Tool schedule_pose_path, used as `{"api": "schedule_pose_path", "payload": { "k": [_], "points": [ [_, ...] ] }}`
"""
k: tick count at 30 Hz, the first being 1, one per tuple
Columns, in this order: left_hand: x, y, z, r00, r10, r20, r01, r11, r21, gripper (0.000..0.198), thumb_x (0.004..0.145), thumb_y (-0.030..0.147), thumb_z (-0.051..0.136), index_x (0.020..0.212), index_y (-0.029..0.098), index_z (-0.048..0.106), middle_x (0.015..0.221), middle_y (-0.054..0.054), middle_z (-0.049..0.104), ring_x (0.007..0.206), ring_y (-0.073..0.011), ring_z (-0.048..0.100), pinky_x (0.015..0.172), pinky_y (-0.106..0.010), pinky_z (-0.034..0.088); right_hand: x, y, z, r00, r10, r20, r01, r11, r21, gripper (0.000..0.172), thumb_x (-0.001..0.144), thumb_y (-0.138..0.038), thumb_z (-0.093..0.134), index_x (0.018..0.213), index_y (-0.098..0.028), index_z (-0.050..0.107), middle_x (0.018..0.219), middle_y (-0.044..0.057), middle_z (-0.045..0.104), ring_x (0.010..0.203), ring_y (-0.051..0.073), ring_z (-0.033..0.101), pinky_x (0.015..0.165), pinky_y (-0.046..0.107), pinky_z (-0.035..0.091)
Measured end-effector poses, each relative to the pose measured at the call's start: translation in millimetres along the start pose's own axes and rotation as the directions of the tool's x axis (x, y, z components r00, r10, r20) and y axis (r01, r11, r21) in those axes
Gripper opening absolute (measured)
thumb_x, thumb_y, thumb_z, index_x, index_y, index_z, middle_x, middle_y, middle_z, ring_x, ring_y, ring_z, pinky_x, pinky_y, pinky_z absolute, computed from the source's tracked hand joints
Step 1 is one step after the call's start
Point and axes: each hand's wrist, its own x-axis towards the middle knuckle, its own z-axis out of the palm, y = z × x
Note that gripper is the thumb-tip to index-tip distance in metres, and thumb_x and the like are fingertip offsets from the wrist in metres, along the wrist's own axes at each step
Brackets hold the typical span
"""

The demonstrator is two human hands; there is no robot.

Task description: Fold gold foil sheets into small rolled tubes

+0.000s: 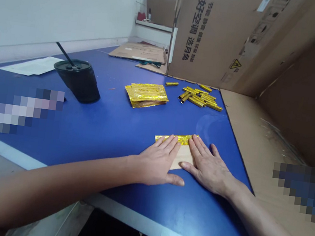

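A sheet of gold foil paper (184, 139) lies on the blue table, its far edge shiny gold and its near part (181, 158) pale tan. My left hand (161, 161) rests flat on its left side, fingers stretched out and thumb pointing right. On the right side, my right hand (210, 167) presses flat with its fingertips on the gold strip. Both hands partly hide the sheet. Beyond them sits a stack of gold foil sheets (146, 94). To its right is a pile of narrow gold rolled or folded pieces (202, 97), with one separate piece (171, 84) nearby.
A dark cup with a straw (77, 82) stands on the blue table (100, 133) at the left, beside white paper (32, 66). A large cardboard box (214, 36) rises at the back right, with flat cardboard (140, 52) behind. The table's pale front edge (143, 222) runs below my arms.
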Motion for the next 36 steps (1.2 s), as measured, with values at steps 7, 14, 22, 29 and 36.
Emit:
{"api": "schedule_pose_path", "payload": {
  "k": [7,14,22,29,36],
  "points": [
    [-13.8,-7.9,0.1,0.999,-0.021,-0.033,0.022,1.0,0.012,0.103,0.07,0.078,0.015,0.135,-0.001,0.016,0.142,-0.025,0.011,0.132,-0.0314,0.006,0.106,-0.041,0.01,-0.1,8.7,-5.7,0.999,0.047,-0.006,-0.047,0.997,0.067,0.083,0.081,-0.065,0.014,0.137,-0.005,0.02,0.143,0.015,0.015,0.132,0.024,0.011,0.104,0.05,0.011],
    [-13.5,26.2,5.2,0.973,0.104,-0.205,-0.082,0.99,0.112,0.094,0.069,0.076,0.033,0.135,0.01,0.022,0.14,-0.021,0.023,0.128,-0.0335,0.022,0.102,-0.043,0.018,-8.6,-22.2,-19.2,0.978,-0.163,-0.126,0.179,0.976,0.122,0.076,0.082,-0.061,0.026,0.137,-0.008,0.024,0.143,0.014,0.015,0.132,0.025,0.008,0.105,0.052,0.006],
    [-15.1,31.1,0.3,0.961,0.104,-0.256,-0.081,0.992,0.099,0.088,0.066,0.077,0.036,0.122,0.008,0.043,0.122,-0.018,0.047,0.114,-0.0306,0.039,0.094,-0.041,0.028,-12.2,-8.0,-11.5,0.978,-0.209,-0.012,0.202,0.928,0.313,0.075,0.085,-0.057,0.023,0.137,-0.004,0.021,0.143,0.016,0.016,0.132,0.021,0.01,0.107,0.041,0.015],
    [-18.0,28.9,3.7,0.971,0.068,-0.23,-0.046,0.994,0.1,0.093,0.063,0.079,0.036,0.12,0.006,0.044,0.125,-0.018,0.045,0.114,-0.0297,0.041,0.096,-0.038,0.028,-7.5,11.6,-2.8,1.0,-0.008,0.01,0.007,0.993,0.116,0.081,0.082,-0.063,0.02,0.138,-0.004,0.02,0.144,0.016,0.013,0.132,0.024,0.008,0.105,0.048,0.014],
    [-6.1,-11.3,-15.5,0.993,0.059,-0.107,-0.044,0.989,0.14,0.076,0.079,0.065,0.031,0.125,0.005,0.04,0.133,-0.017,0.039,0.124,-0.0284,0.032,0.103,-0.045,0.015,-9.4,5.7,-1.5,1.0,-0.026,0.006,0.025,0.997,0.067,0.079,0.082,-0.062,0.02,0.139,-0.007,0.017,0.144,0.016,0.012,0.131,0.025,0.007,0.104,0.051,0.014]
  ]
}}
